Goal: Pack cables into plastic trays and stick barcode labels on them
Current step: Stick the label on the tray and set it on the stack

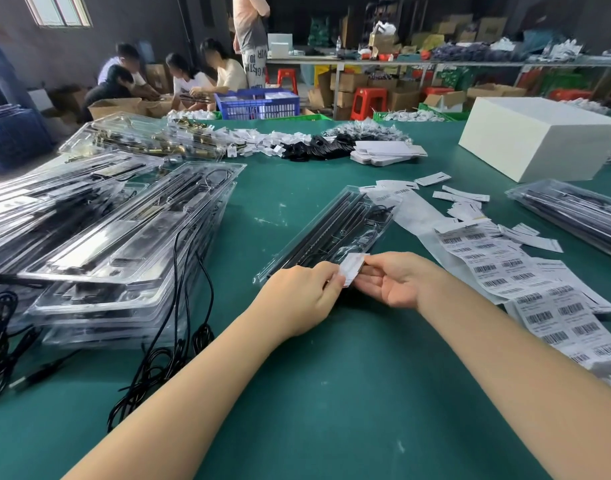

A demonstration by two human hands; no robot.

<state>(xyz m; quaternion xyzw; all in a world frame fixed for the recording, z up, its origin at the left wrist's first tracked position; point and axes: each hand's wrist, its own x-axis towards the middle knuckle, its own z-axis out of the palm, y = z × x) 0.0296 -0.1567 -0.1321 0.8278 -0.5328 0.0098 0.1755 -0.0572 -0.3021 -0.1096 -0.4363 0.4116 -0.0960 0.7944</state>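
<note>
Step in hand: labelling. Left hand (302, 299) and right hand (397, 280) pinch small white label (353, 268) between fingertips, just above near end of packed clear tray (326, 233) on green table (331, 393). Next move, by judgement — lower label flat onto tray lid, press down. Open room: bare table near side. Tray stack (117, 237) left, barcode sheets (525, 282) right — both close.

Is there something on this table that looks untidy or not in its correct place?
Yes. Black cables spill loose from the tray stack at left, trailing over the green table. At right, peeled label backings lie scattered beside the barcode sheets.
</note>
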